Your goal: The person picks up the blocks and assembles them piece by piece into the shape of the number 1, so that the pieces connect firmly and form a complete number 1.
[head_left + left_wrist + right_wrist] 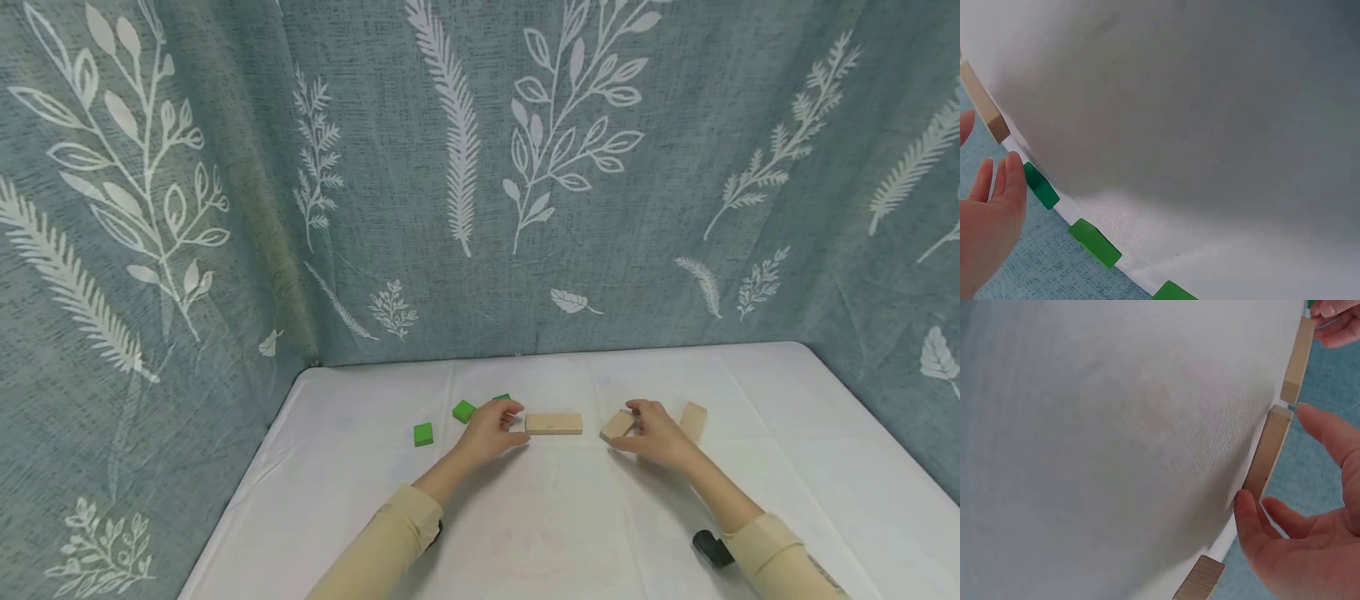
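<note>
In the head view, my right hand (654, 437) spans a small wooden block (618, 425) lying at a slant, thumb at its near end and fingers at its far end. The right wrist view shows the fingertips (1245, 503) against one end of that block, with the thumb close by the other. My left hand (486, 432) is beside the left end of another wooden block (553, 424), its fingers and thumb spread apart with nothing between them. A dark green block (1041, 185) lies right by the left fingers, partly hidden by them in the head view.
Two lighter green blocks (423, 434) (464, 411) lie to the left of my left hand. Behind my right hand is a third wooden block (693, 421). The white-covered table (555, 517) ends at a blue-green leaf-patterned curtain (495, 300). A black device (712, 548) sits at the right wrist.
</note>
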The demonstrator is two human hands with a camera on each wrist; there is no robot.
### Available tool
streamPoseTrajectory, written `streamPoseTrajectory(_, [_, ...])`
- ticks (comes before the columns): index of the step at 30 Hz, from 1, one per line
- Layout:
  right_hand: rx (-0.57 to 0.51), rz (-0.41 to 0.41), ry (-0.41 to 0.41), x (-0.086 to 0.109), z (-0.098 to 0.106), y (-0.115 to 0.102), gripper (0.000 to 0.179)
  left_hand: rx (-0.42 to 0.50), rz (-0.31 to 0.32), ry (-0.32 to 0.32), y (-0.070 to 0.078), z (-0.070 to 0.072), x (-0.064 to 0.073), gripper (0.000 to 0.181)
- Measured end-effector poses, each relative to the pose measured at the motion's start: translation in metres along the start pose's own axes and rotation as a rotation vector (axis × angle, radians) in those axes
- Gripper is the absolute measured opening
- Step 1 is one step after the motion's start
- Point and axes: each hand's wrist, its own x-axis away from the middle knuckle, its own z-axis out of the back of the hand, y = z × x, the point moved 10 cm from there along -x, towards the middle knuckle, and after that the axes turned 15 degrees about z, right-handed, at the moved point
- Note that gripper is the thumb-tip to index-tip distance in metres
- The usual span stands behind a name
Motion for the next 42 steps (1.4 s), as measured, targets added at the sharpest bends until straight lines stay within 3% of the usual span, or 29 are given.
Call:
streamPoseTrajectory(13, [0.062,0.013,-0.007,-0.004,-0.002,0.001,0.07,-0.088,-0.024,-0.029,0.005,-0.011,-0.008,0.04])
streamPoseTrajectory(18, [0.085,0.023,-0.001,-0.005,-0.002,-0.003,0.067,-0.093,-0.044,-0.041,0.007,-0.015,-0.009,0.038])
streamPoseTrajectory(26, [0.114,0.019,-0.002,-0.004,-0.001,-0.003,0.066,-0.11,-0.078,-0.009,0.007,-0.018,-0.013,0.034])
streamPoseTrajectory(42, [0.134,0.045,-0.005,-0.003,0.002,-0.004,0.062,-0.097,-0.066,-0.009,0.006,-0.018,-0.013,0.03])
